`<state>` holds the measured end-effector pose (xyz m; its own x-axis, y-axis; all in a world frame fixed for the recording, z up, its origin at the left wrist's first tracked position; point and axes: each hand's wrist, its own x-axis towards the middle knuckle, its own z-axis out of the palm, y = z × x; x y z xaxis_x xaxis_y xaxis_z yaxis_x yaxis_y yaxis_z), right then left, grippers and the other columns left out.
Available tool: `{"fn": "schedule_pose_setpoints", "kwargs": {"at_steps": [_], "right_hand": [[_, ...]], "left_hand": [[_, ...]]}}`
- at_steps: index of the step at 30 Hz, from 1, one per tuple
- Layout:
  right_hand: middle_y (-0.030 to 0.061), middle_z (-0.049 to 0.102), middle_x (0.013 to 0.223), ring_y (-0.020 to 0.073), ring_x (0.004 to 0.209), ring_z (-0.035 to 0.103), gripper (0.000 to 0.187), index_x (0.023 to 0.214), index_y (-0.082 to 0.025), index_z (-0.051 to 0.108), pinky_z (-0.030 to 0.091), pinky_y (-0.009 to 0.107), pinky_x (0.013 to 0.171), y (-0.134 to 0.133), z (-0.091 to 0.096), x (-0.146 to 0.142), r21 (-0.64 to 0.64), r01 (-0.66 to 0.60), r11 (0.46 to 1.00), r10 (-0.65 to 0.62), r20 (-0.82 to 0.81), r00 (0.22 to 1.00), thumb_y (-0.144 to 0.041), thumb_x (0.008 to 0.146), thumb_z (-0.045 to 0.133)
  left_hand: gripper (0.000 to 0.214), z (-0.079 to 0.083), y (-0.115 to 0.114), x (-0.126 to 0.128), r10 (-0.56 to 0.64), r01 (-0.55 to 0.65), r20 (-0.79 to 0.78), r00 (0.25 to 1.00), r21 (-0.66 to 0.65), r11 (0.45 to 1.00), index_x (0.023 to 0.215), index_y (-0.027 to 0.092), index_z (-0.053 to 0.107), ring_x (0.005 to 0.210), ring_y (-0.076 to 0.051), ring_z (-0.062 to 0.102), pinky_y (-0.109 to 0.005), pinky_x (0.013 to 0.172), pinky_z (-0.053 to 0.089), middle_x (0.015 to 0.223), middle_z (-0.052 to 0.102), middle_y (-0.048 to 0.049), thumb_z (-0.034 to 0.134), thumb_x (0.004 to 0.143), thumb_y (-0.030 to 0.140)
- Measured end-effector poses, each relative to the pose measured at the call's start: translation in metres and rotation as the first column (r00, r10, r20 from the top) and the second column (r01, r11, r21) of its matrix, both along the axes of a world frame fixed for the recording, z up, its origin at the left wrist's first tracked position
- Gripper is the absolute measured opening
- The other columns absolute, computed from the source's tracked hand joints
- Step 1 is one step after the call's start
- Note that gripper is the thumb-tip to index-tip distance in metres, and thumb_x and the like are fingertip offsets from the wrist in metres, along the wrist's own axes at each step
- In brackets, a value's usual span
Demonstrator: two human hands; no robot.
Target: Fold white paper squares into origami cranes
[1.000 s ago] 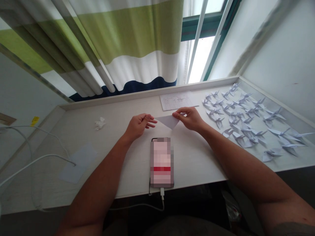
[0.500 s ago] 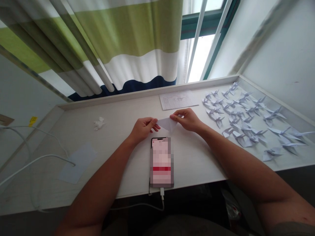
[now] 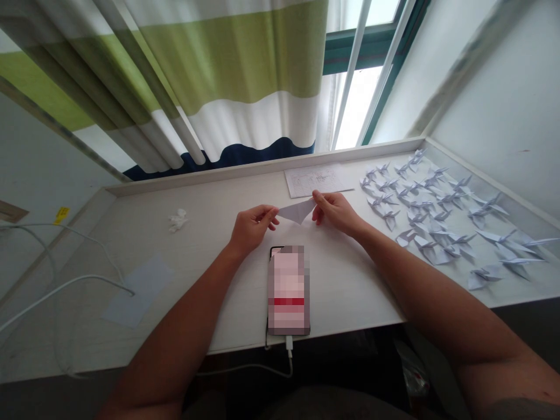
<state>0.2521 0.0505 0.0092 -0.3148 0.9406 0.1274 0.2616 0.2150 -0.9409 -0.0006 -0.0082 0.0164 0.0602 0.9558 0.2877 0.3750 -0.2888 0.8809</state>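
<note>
White paper, folded to a triangle with one point downward, spans the gap between your two hands in the head view, above the middle of the worktop. Your left hand pinches its left corner; your right hand grips the opposite end, thumb uppermost. Nearer you lies a phone with a white cable plugged in. Printed sheets rest just beyond, and folded paper cranes cover the right side.

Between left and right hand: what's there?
A folded white paper, spanning from the left hand to the right hand, one corner pointing toward the phone; head view.
</note>
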Motion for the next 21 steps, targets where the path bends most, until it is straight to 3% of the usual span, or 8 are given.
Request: {"fn": "schedule_pose_setpoints", "kwargs": {"at_steps": [4,11,15,21], "right_hand": [[0.0074,0.075,0.070,0.0181,0.066,0.068,0.070,0.078,-0.018,0.075,0.052,0.033,0.071,-0.002,0.001,-0.001,0.090,0.009,0.996,-0.003,-0.065,0.998,-0.083,0.094,0.056],[0.0069,0.074,0.071,0.0194,0.068,0.068,0.074,0.084,-0.018,0.078,0.050,0.034,0.067,-0.005,0.006,0.001,0.249,0.087,0.965,-0.096,0.027,0.995,-0.086,0.093,0.052],[0.0072,0.074,0.072,0.0184,0.067,0.067,0.074,0.091,-0.016,0.079,0.053,0.033,0.066,-0.002,0.002,0.000,0.154,0.041,0.987,-0.035,-0.046,0.998,-0.086,0.092,0.056],[0.0060,0.073,0.068,0.0178,0.064,0.068,0.068,0.096,-0.016,0.077,0.055,0.032,0.066,0.001,-0.004,-0.002,0.026,0.018,0.999,-0.017,-0.038,0.999,-0.081,0.093,0.061]], "left_hand": [[0.037,-0.002,0.000,-0.001,0.012,-0.009,-0.076,0.997,0.045,0.999,0.095,0.019,0.082,0.066,-0.018,0.075,-0.029,0.065,0.058,0.081,0.082,-0.0056,0.071,0.096,0.055],[0.032,0.005,-0.003,0.000,-0.101,0.114,-0.198,0.975,0.058,0.992,0.086,0.020,0.082,0.076,-0.020,0.076,-0.029,0.066,0.056,0.082,0.083,-0.0059,0.068,0.096,0.047],[0.031,0.004,-0.002,-0.001,-0.114,0.142,-0.252,0.961,0.093,0.985,0.085,0.021,0.081,0.078,-0.020,0.075,-0.030,0.068,0.055,0.085,0.083,-0.0057,0.066,0.097,0.046],[0.033,0.000,-0.001,-0.005,0.015,0.054,-0.376,0.927,0.173,0.983,0.093,0.024,0.082,0.072,-0.021,0.073,-0.032,0.070,0.054,0.083,0.083,-0.0048,0.063,0.100,0.050]]}}
